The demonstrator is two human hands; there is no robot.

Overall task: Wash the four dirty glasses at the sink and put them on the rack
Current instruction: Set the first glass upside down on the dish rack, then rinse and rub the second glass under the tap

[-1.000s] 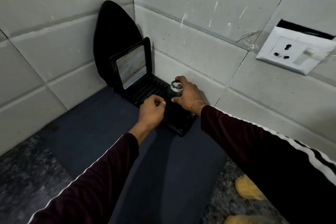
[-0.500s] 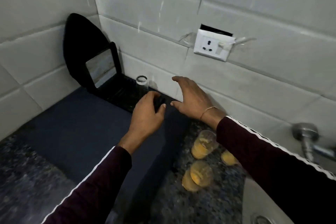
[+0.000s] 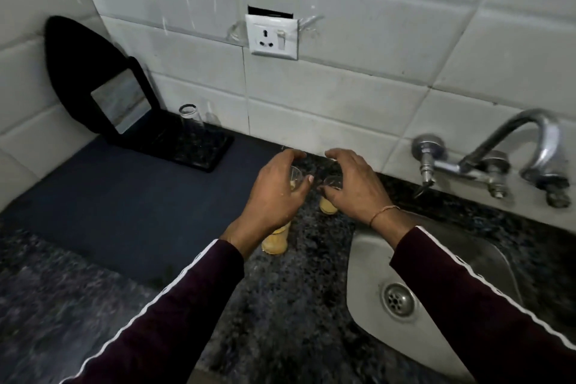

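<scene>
One clean glass [image 3: 190, 121] on rack [image 3: 199, 146] at 10 o'clock. Reaching for dirty glasses [image 3: 330, 196]: left hand [image 3: 274, 193], right hand [image 3: 352, 187] spread, gripping nothing. Next: grasp one, carry toward sink [image 3: 367, 259] at 4 o'clock.

One head-worn, wide-angle view looks forward and steeply down from close above the granite counter [image 3: 299, 305], facing the tiled wall [image 3: 358, 97]; the sink [image 3: 367, 259] lies lower right, the rack [image 3: 199, 146] upper left.
</scene>
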